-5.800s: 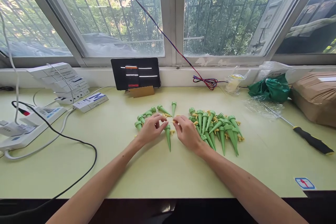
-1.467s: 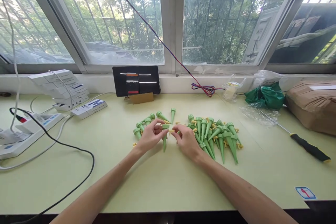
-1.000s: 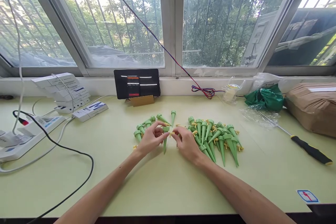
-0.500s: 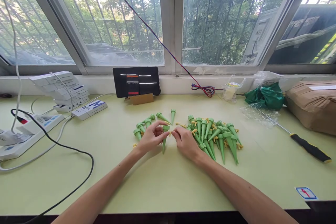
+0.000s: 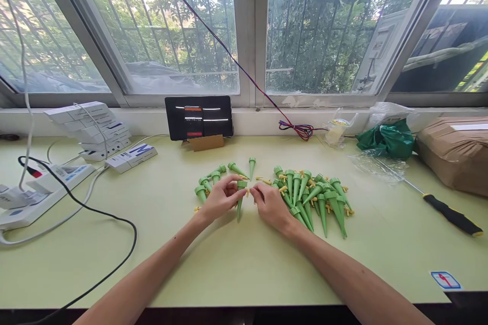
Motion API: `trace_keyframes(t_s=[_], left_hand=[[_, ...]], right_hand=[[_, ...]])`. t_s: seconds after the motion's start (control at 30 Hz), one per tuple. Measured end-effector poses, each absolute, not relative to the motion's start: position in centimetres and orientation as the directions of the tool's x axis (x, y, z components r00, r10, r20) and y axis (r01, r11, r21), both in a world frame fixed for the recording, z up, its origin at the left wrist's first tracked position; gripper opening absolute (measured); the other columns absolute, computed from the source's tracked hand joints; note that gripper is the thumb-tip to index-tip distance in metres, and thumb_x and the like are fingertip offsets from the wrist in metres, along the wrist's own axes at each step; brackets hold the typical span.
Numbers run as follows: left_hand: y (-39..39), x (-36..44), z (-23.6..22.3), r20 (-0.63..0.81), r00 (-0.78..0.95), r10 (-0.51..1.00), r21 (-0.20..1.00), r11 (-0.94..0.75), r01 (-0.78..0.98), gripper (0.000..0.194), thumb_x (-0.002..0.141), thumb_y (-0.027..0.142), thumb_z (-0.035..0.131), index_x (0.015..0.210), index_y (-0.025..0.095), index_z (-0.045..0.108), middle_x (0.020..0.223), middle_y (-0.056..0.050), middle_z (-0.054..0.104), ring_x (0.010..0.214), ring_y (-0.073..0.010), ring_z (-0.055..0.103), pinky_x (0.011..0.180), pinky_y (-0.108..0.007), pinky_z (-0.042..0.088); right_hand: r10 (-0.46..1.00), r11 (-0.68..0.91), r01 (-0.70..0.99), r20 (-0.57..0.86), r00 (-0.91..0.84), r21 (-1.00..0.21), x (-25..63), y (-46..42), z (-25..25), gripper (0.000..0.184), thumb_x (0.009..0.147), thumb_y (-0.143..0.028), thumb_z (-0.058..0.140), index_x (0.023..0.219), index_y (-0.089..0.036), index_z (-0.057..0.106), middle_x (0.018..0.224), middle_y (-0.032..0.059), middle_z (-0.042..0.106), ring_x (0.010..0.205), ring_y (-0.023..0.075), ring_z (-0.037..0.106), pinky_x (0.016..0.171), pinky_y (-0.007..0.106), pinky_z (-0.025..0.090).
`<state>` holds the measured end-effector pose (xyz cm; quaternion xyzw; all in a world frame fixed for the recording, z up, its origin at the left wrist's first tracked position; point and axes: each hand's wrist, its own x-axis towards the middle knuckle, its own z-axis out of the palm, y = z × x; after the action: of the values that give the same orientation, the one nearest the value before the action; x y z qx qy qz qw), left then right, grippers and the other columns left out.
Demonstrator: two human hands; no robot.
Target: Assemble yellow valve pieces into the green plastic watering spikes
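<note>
Spike [image 5: 239, 206] held by the left hand [image 5: 218, 202], cap up, tip pointed toward the front edge of the tabletop [image 5: 229, 269]. Left fingers bent, thumb pressed in beside the cap; pinch nearly closed. Small yellow fitting [image 5: 247, 193] seen just right of the cap, between both hands; seemingly gripped in the right hand [image 5: 272, 205], thumb and index brought together, no wide gap. Whether fitting and spike are joined cannot be told at this scale.

Step in hand, as judged: yellow fitting being worked at the cap of the spike. For the next move, a firm hold on the spike and careful lining-up of the fitting would be called for; fitting is tiny, so a slip is possible.

Spike and fitting both placed midway between the tabletop's left and right edges, at the fingertips. Loose yellow piece [image 5: 264, 180] left just beyond the right hand, toward the back edge. Spike heap [image 5: 324, 210] piled beside the right hand, toward the right edge; smaller spike group [image 5: 204, 183] laid past the left hand. Lone spike [image 5: 252, 165] set farther back.
</note>
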<state>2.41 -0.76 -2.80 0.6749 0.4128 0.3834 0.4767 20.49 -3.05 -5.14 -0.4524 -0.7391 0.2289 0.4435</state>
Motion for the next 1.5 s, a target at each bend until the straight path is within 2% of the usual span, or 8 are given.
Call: trace_keyframes(t_s=[0.2, 0.9, 1.27, 1.5], left_hand=[[-0.7, 2.4, -2.8, 0.106, 0.338, 0.935, 0.963, -0.180, 0.198, 0.039, 0.080, 0.044, 0.071, 0.107, 0.019, 0.057, 0.060, 0.007, 0.047, 0.046, -0.0074, 0.043, 0.044, -0.020, 0.035], [-1.0, 2.7, -2.3, 0.131, 0.341, 0.931, 0.959, -0.206, 0.193, 0.040, 0.078, 0.045, 0.073, 0.105, 0.019, 0.059, 0.059, 0.006, 0.049, 0.045, -0.0081, 0.043, 0.043, -0.021, 0.035], [-0.9, 2.5, -2.6, 0.072, 0.337, 0.939, 0.989, -0.111, 0.099, 0.039, 0.077, 0.042, 0.075, 0.105, 0.020, 0.059, 0.064, 0.004, 0.056, 0.048, -0.0085, 0.048, 0.043, -0.020, 0.037], [-0.9, 2.6, -2.5, 0.001, 0.330, 0.944, 0.999, -0.012, 0.032, 0.041, 0.075, 0.043, 0.078, 0.102, 0.020, 0.059, 0.071, 0.001, 0.064, 0.048, -0.0075, 0.045, 0.043, -0.021, 0.034]], right_hand=[[0.852, 0.518, 0.417, 0.496, -0.170, -0.747, 20.5, -2.9, -5.3, 0.011, 0.094, -0.025, 0.053, 0.092, -0.018, 0.061, 0.084, 0.0039, 0.065, 0.070, 0.0151, 0.056, 0.067, 0.025, 0.041], [0.862, 0.504, 0.422, 0.468, -0.193, -0.754, 20.7, -3.1, -4.9, 0.021, 0.097, -0.025, 0.047, 0.078, -0.019, 0.054, 0.069, 0.0002, 0.056, 0.062, 0.0140, 0.048, 0.061, 0.024, 0.034], [0.875, 0.482, 0.387, 0.449, -0.180, -0.786, 20.7, -3.4, -4.4, 0.021, 0.097, -0.026, 0.047, 0.079, -0.019, 0.057, 0.066, 0.0001, 0.058, 0.059, 0.0139, 0.051, 0.059, 0.024, 0.038], [0.862, 0.506, 0.355, 0.477, -0.173, -0.786, 20.8, -3.6, -4.2, 0.017, 0.095, -0.025, 0.049, 0.083, -0.019, 0.060, 0.066, 0.0000, 0.058, 0.060, 0.0143, 0.054, 0.061, 0.025, 0.041]])
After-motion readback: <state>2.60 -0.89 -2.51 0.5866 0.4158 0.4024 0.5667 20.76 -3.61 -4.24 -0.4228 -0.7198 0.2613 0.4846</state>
